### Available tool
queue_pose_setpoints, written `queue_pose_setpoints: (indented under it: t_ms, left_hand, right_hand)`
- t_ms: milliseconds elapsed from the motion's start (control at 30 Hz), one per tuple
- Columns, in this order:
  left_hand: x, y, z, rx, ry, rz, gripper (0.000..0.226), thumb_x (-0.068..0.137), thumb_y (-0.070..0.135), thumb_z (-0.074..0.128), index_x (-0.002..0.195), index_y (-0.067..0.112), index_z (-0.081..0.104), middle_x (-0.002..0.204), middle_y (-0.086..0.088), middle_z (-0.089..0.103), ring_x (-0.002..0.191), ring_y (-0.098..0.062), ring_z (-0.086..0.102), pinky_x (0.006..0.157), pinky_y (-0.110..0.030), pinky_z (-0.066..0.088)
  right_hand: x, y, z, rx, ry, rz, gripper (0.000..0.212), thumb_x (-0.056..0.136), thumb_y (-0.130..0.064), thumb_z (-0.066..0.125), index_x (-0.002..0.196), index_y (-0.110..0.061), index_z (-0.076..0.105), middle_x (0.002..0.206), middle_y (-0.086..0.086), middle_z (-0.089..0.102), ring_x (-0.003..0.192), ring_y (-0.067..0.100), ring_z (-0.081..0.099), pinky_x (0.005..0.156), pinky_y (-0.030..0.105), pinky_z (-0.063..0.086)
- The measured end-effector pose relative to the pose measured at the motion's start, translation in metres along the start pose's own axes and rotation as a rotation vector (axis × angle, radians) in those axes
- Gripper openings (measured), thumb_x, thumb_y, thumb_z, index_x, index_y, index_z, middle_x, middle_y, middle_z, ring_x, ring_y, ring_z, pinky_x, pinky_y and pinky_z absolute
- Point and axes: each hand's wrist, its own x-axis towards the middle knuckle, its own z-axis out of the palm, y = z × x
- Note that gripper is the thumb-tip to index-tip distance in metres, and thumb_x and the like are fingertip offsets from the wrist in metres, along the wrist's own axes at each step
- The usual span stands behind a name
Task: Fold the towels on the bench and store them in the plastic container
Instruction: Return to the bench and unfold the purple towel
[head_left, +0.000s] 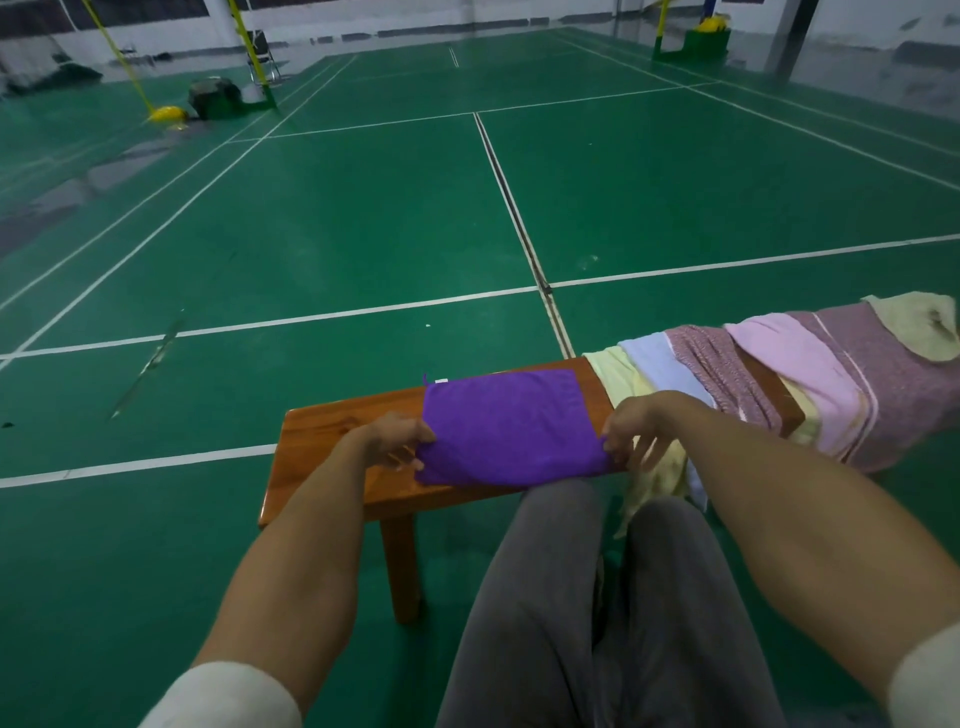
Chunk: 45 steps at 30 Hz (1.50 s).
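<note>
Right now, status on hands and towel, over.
Left hand and right hand pinch near corners of purple towel. Towel flat on bench. Unfolded towels piled right. Container not in view.

An indoor badminton hall — green court floor (363, 218) with white boundary lines (270, 322), yellow net posts (244, 36).

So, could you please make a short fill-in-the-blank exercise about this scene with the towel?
1. The towel being folded is ____ in colour.
2. It lies on a wooden ____.
3. The left hand and right hand pinch its ____ corners.
4. The unfolded towels lie to the person's ____.

Missing words: purple; bench; near; right
</note>
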Motion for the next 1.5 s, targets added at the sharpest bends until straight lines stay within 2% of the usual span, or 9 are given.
queue_pose_setpoints:
  t_ms: [133, 300, 433, 600, 767, 1000, 1167, 1333, 1500]
  left_hand:
    - [0.024, 0.019, -0.008, -0.084, 0.275, 0.196, 0.017, 0.102, 0.019, 0.059, 0.109, 0.007, 0.069, 0.088, -0.012, 0.062, 0.055, -0.016, 0.057, 0.048, -0.024, 0.039]
    - [0.059, 0.042, -0.016, -0.011, 0.530, 0.266, 0.016, 0.099, 0.021, 0.064, 0.101, 0.007, 0.072, 0.076, -0.012, 0.068, 0.050, -0.019, 0.060, 0.037, -0.017, 0.041]
    - [0.089, 0.040, -0.024, 0.077, 0.586, 0.246, 0.022, 0.094, 0.033, 0.065, 0.097, 0.014, 0.076, 0.076, -0.010, 0.074, 0.063, -0.024, 0.070, 0.073, -0.034, 0.061]
    - [0.112, 0.037, -0.023, 0.152, 0.635, 0.152, 0.026, 0.093, 0.043, 0.061, 0.105, 0.024, 0.074, 0.103, -0.008, 0.075, 0.099, -0.032, 0.069, 0.090, -0.044, 0.057]
    - [0.131, 0.039, -0.016, 0.215, 0.667, 0.097, 0.027, 0.097, 0.038, 0.059, 0.111, 0.020, 0.074, 0.111, -0.011, 0.073, 0.108, -0.035, 0.066, 0.090, -0.041, 0.053]
    - [0.164, 0.028, -0.003, 0.146, 0.664, 0.040, 0.030, 0.095, 0.035, 0.064, 0.113, 0.012, 0.072, 0.115, -0.018, 0.072, 0.111, -0.037, 0.065, 0.092, -0.040, 0.052]
    - [0.167, 0.035, 0.006, 0.080, 0.640, -0.167, 0.067, 0.083, 0.056, 0.074, 0.119, 0.001, 0.065, 0.125, -0.022, 0.066, 0.116, -0.040, 0.063, 0.093, -0.042, 0.052]
    - [0.166, 0.039, 0.013, 0.114, 0.481, -0.252, 0.091, 0.072, 0.065, 0.080, 0.135, 0.005, 0.055, 0.140, -0.017, 0.058, 0.127, -0.035, 0.058, 0.100, -0.040, 0.050]
    - [0.171, 0.029, 0.011, -0.012, 0.384, -0.187, 0.073, 0.074, 0.046, 0.088, 0.126, 0.002, 0.062, 0.133, -0.015, 0.063, 0.118, -0.032, 0.062, 0.101, -0.040, 0.051]
  right_hand:
    - [0.019, -0.013, -0.015, 0.104, 0.262, -0.155, 0.020, 0.096, -0.018, 0.068, 0.111, -0.005, 0.067, 0.107, 0.014, 0.068, 0.094, 0.033, 0.068, 0.068, 0.041, 0.062]
    - [0.037, -0.032, -0.032, 0.147, 0.465, -0.227, 0.010, 0.095, -0.014, 0.068, 0.099, -0.005, 0.069, 0.096, 0.017, 0.071, 0.086, 0.033, 0.073, 0.053, 0.031, 0.057]
    - [0.061, -0.045, -0.044, 0.146, 0.555, -0.216, 0.008, 0.091, -0.015, 0.069, 0.094, -0.008, 0.072, 0.091, 0.014, 0.071, 0.082, 0.030, 0.073, 0.054, 0.029, 0.056]
    - [0.100, -0.058, -0.048, 0.041, 0.651, -0.159, 0.015, 0.087, -0.025, 0.070, 0.094, -0.013, 0.075, 0.095, 0.012, 0.073, 0.085, 0.032, 0.070, 0.080, 0.045, 0.062]
    - [0.133, -0.066, -0.044, -0.101, 0.716, -0.105, 0.020, 0.092, -0.025, 0.065, 0.107, -0.015, 0.072, 0.105, 0.011, 0.071, 0.094, 0.033, 0.067, 0.071, 0.033, 0.048]
    - [0.169, -0.059, -0.031, -0.043, 0.681, -0.076, 0.030, 0.090, -0.021, 0.058, 0.118, -0.016, 0.066, 0.116, 0.011, 0.068, 0.105, 0.034, 0.065, 0.079, 0.035, 0.049]
    - [0.171, -0.070, -0.016, 0.137, 0.675, 0.053, 0.050, 0.089, -0.026, 0.063, 0.135, -0.009, 0.053, 0.135, 0.016, 0.057, 0.123, 0.038, 0.058, 0.097, 0.040, 0.049]
    - [0.170, -0.080, 0.000, 0.244, 0.575, 0.055, 0.061, 0.083, -0.039, 0.072, 0.136, -0.012, 0.057, 0.136, 0.011, 0.061, 0.120, 0.033, 0.062, 0.094, 0.036, 0.050]
    - [0.164, -0.075, 0.009, 0.293, 0.642, 0.035, 0.060, 0.083, -0.039, 0.069, 0.136, -0.013, 0.057, 0.134, 0.011, 0.063, 0.119, 0.034, 0.062, 0.099, 0.039, 0.051]
